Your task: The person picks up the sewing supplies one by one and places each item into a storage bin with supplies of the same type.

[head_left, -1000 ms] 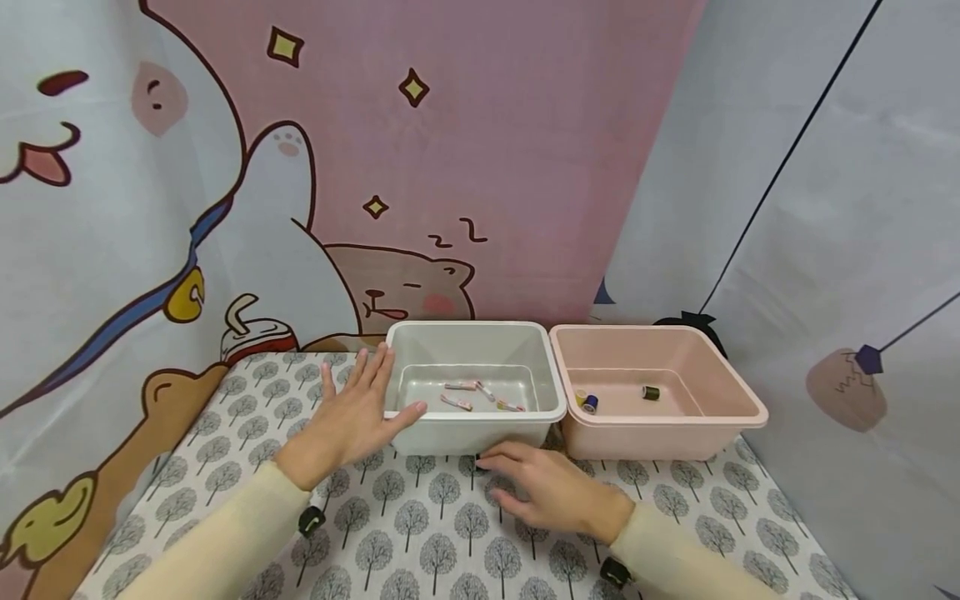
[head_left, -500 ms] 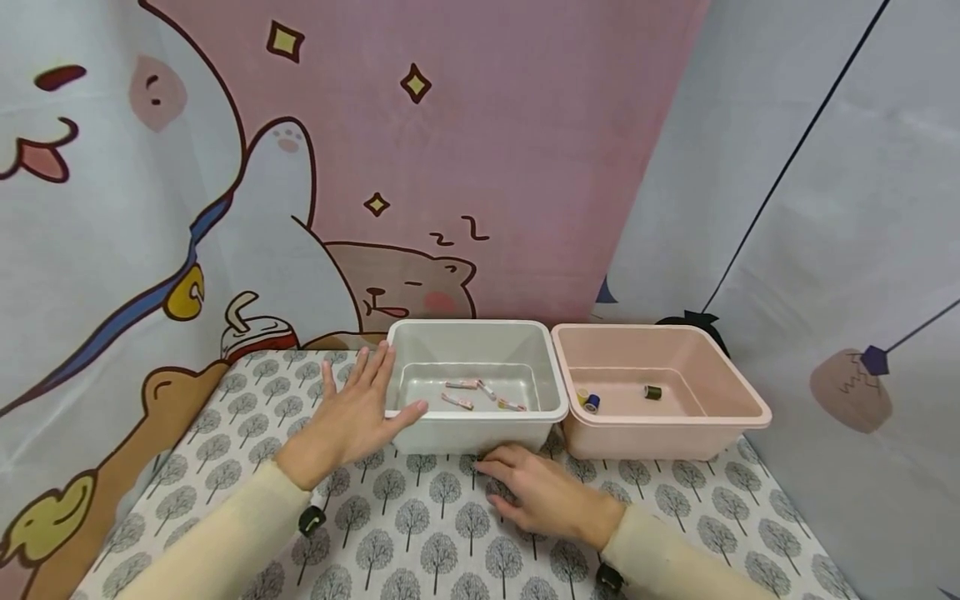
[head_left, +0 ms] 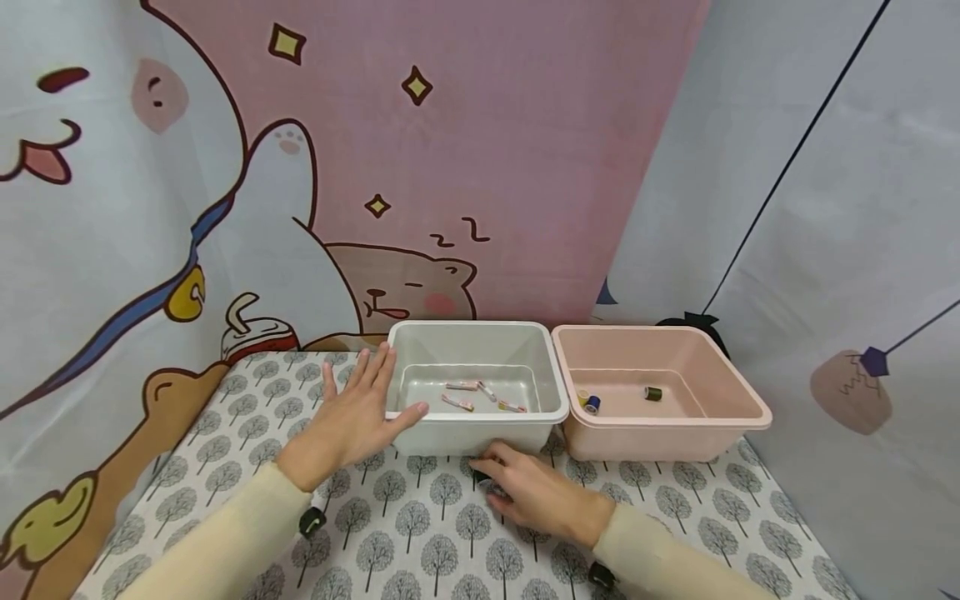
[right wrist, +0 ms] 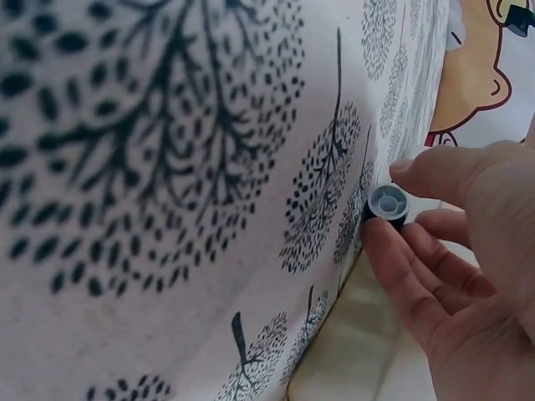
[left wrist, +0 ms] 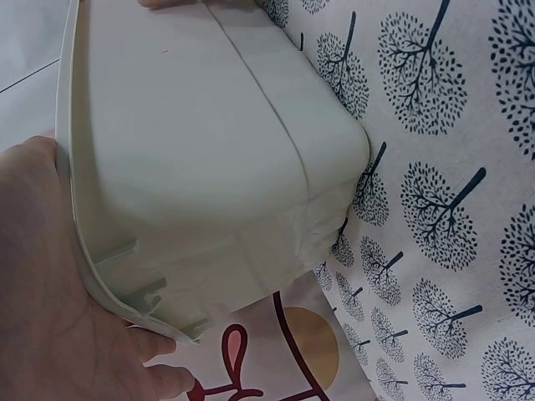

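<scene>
In the head view my left hand (head_left: 348, 417) lies spread against the left end of the white plastic bin (head_left: 480, 433), fingers straight and thumb over its front rim. The left wrist view shows its palm along the rim. My right hand (head_left: 536, 487) is low in front of this bin, its fingers curled around a small dark thread spool (right wrist: 387, 203) at the cloth. The spool's pale hub end faces the right wrist camera, with the thumb just above and the fingertips against its side. From the head, the fingers mostly hide it.
Several small pink-and-white wrapped sticks (head_left: 459, 402) lie in the white bin. Beside it on the right stands a pink bin (head_left: 667, 442), holding a green spool (head_left: 652, 393), a blue spool (head_left: 592, 405) and a yellow one (head_left: 582, 397). Tree-patterned cloth (head_left: 438, 554) covers the table; printed curtains hang behind.
My right hand has shifted slightly left along the front of the white bin, its fingers now around the dark spool. The left hand has stayed on the rim.
</scene>
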Tool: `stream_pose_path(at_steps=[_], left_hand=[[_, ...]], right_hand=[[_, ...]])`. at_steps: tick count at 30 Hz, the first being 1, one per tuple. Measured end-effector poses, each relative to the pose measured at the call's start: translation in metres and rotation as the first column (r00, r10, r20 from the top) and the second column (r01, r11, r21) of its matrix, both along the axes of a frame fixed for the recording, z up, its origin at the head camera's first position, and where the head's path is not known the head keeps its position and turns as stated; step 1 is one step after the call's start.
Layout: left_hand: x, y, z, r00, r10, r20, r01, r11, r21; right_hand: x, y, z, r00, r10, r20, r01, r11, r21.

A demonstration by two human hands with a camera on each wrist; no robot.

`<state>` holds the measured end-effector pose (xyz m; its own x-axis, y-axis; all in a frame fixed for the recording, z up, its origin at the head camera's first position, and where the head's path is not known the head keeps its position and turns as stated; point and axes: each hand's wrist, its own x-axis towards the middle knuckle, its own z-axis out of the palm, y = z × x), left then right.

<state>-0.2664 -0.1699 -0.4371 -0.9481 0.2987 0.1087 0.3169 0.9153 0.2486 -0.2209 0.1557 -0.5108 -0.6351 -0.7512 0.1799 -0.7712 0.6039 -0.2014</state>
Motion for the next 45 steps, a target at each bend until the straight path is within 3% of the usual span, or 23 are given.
stream_pose_path(at_steps=[5, 15, 28, 45], left_hand=[[0.001, 0.000, 0.001, 1.000, 0.002, -0.001, -0.002, 1.000, 0.001], [0.000, 0.000, 0.000, 1.000, 0.001, -0.007, -0.001, 1.000, -0.004], [-0.001, 0.002, -0.001, 1.000, -0.008, -0.001, 0.008, 1.000, -0.006], [0.000, 0.002, 0.000, 1.000, 0.006, -0.002, -0.006, 1.000, -0.002]], right_hand=[[-0.002, -0.002, 0.001, 0.999, -0.036, 0.020, 0.036, 0.999, 0.004], [-0.006, -0.006, 0.000, 1.000, 0.009, 0.006, -0.009, 1.000, -0.006], [-0.007, 0.001, 0.002, 0.991, 0.005, 0.133, 0.009, 0.995, -0.104], [0.006, 0.019, 0.035, 1.000, 0.015, -0.012, -0.017, 0.976, -0.217]])
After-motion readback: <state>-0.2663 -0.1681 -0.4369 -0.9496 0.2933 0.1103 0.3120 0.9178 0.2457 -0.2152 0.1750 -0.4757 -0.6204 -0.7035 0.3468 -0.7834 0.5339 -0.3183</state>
